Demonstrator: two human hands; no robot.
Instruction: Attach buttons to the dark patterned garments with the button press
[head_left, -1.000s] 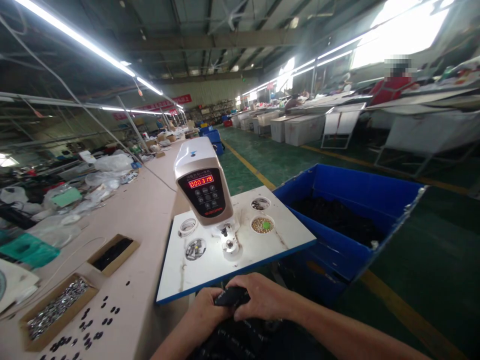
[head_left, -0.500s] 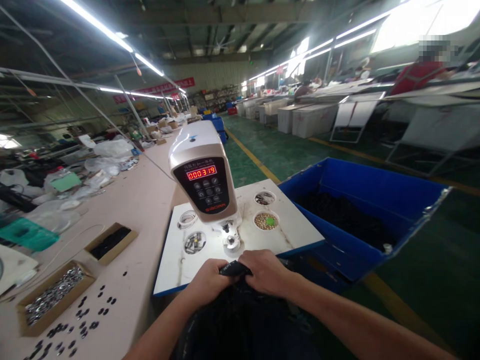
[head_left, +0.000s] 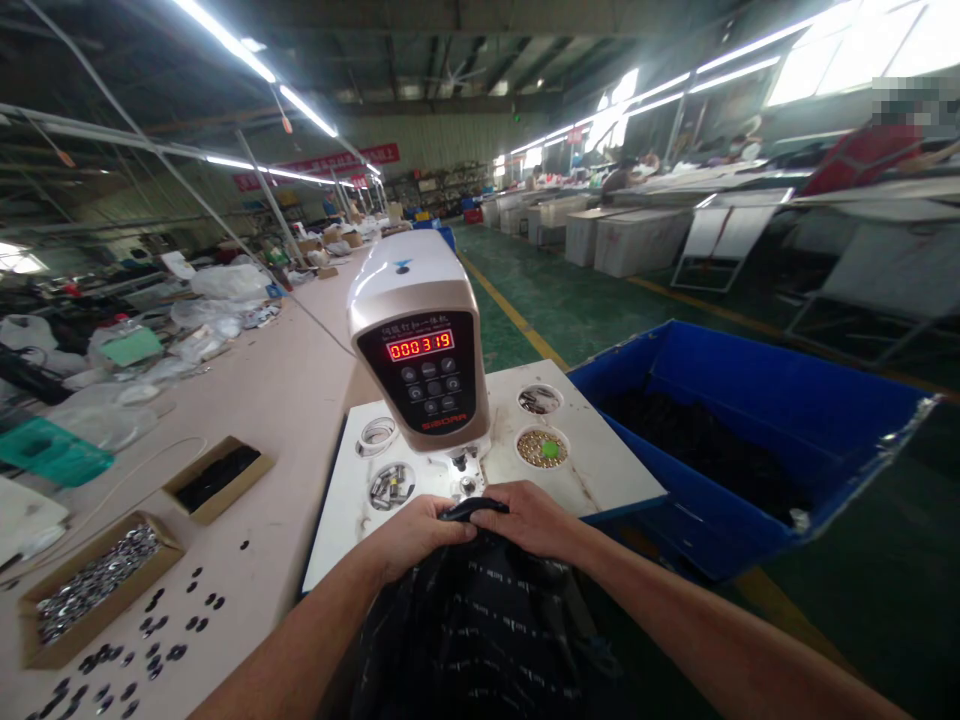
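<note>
Thumb and curled fingers of the left hand [head_left: 421, 534] and the right hand [head_left: 534, 518] grip the edge of a black cloth [head_left: 476, 620], which hangs below them. Just ahead stands a machine [head_left: 420, 375]; whether the cloth touches it, I cannot tell.

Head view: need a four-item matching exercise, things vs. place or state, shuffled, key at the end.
Things
1. black printed fabric
2. display
3. blue bin
4. green piece

Places and states
A. to the right of the white board in the picture
B. among small gold-coloured parts in a round opening
C. edge gripped by the left hand and right hand
D. lit in red, reading 000319

Pairs: 1-C, 2-D, 3-A, 4-B
</note>
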